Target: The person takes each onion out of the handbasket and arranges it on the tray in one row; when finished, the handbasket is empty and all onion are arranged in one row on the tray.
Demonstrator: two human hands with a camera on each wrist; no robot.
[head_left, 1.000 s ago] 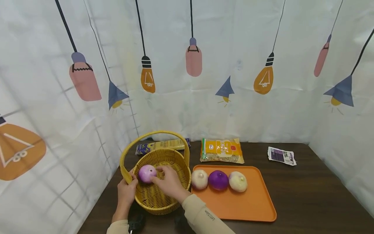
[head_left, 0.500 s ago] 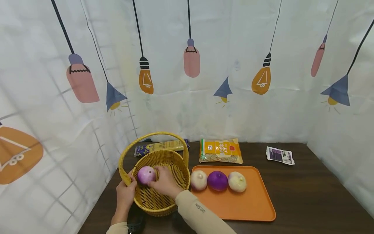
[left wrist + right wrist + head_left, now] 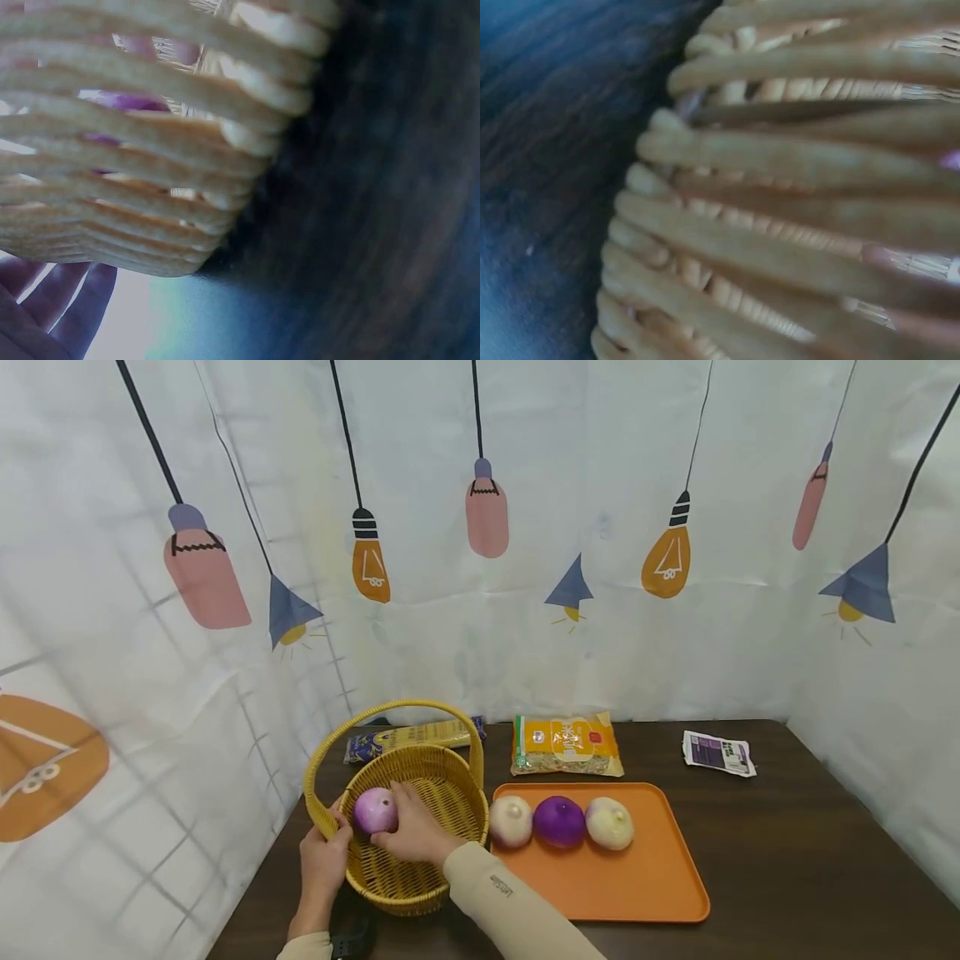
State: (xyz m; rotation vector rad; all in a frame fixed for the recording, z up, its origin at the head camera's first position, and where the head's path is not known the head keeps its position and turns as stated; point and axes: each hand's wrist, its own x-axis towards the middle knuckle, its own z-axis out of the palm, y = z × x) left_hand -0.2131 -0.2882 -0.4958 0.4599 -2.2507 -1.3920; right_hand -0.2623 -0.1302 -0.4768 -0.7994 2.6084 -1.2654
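Note:
A yellow woven basket (image 3: pixel 405 883) with a tall arched handle stands on the dark table, tilted slightly. At its left side my left hand (image 3: pixel 324 858) grips the rim near the foot of the handle. My right hand (image 3: pixel 416 831) reaches inside and holds a light purple onion (image 3: pixel 373 811) against the left inner wall, thumb below and fingers above. In the left wrist view the basket's weave (image 3: pixel 135 180) fills the upper left, with fingers of the left hand (image 3: pixel 49 307) under it. The right wrist view shows only the basket weave (image 3: pixel 780 165) up close; the right hand is hidden there.
Right of the basket lies an orange tray (image 3: pixel 615 889) bearing a white onion (image 3: pixel 511 822), a deep purple onion (image 3: pixel 558 822) and a pale onion (image 3: pixel 609 823). Behind are a noodle packet (image 3: pixel 412 737), a yellow grain bag (image 3: pixel 566 745) and a small white-purple pouch (image 3: pixel 718 753).
The right hand has shifted slightly left around the onion, its wrist turning a little. The onion and the left hand stay nearly in place; the view drifts slightly.

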